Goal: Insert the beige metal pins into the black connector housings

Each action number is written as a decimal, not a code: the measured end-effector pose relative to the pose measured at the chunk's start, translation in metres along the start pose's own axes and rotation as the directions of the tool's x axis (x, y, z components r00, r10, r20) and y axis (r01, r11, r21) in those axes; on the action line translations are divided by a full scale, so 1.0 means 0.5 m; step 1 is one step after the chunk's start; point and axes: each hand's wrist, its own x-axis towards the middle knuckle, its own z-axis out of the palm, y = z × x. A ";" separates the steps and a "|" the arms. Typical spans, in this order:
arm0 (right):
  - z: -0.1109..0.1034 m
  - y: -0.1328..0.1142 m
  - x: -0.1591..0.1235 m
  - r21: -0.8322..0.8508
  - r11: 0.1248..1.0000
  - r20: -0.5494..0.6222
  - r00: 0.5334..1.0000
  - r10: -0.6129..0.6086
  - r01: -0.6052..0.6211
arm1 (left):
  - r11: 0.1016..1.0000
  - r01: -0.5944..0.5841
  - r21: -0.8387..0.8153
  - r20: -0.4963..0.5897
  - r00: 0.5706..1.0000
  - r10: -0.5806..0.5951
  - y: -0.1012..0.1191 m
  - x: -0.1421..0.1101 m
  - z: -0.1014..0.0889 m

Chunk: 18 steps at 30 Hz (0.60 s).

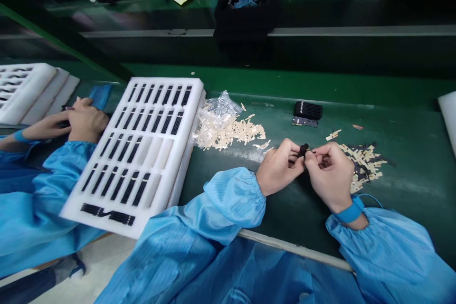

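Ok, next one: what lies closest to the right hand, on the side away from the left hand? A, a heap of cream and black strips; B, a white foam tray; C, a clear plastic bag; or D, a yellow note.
A: the heap of cream and black strips lies on the green mat just beyond the right hand, which pinches a small black part.

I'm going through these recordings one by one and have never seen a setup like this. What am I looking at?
This picture comes from a camera worn on a person's head, looking down at their bare hands. The left hand and right hand pinch a small dark part between them. A blue strap circles the right wrist. On the green bench mat lie a pile of beige strips, a clear plastic bag and a mixed dark and beige pile. A white foam tray holds black strips in slots. Beyond it are a co-worker's hands.
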 end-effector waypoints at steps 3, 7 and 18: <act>0.000 0.001 -0.001 -0.021 1.000 -0.006 1.000 -0.010 0.010 | 0.999 0.010 -0.045 -0.003 1.000 -0.010 -0.001 -0.001 0.003; -0.001 0.002 -0.002 -0.015 0.999 -0.004 0.999 -0.032 0.032 | 1.000 -0.009 -0.001 0.005 1.000 0.009 -0.002 -0.001 0.001; -0.010 -0.003 0.008 0.053 0.998 0.072 0.997 0.013 -0.017 | 0.950 -0.195 0.242 -0.035 0.977 0.210 -0.002 0.006 -0.021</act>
